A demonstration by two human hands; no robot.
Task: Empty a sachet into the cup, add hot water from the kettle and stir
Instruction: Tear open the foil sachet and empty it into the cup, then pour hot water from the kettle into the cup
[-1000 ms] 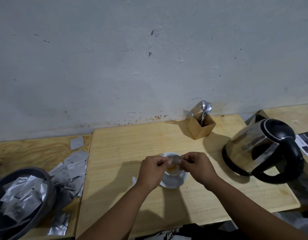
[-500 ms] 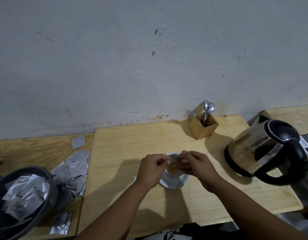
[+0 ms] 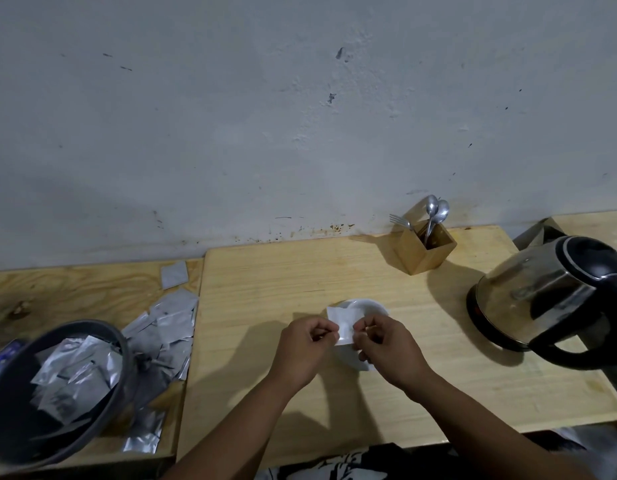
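A small silver sachet (image 3: pixel 342 323) stands upright between my two hands, just above the white cup and saucer (image 3: pixel 369 306). My left hand (image 3: pixel 305 344) pinches its left edge and my right hand (image 3: pixel 386 344) pinches its right edge. The hands and sachet hide most of the cup; only the saucer's far rim shows. The steel and black kettle (image 3: pixel 556 299) stands on the table at the right, apart from my hands. Two spoons (image 3: pixel 435 213) stick up from a wooden holder (image 3: pixel 426 251) near the wall.
A dark round bin (image 3: pixel 19 427) holding several silver sachets sits at the lower left. More sachets (image 3: pixel 168 327) lie scattered on the left board beside it. A fork (image 3: pixel 400 221) leans in the holder. The wall runs close behind the table.
Both hands have drawn back toward me and lifted the sachet upright. Earlier it was tipped low over the cup, whose orange contents showed; now the sachet and hands cover the cup.
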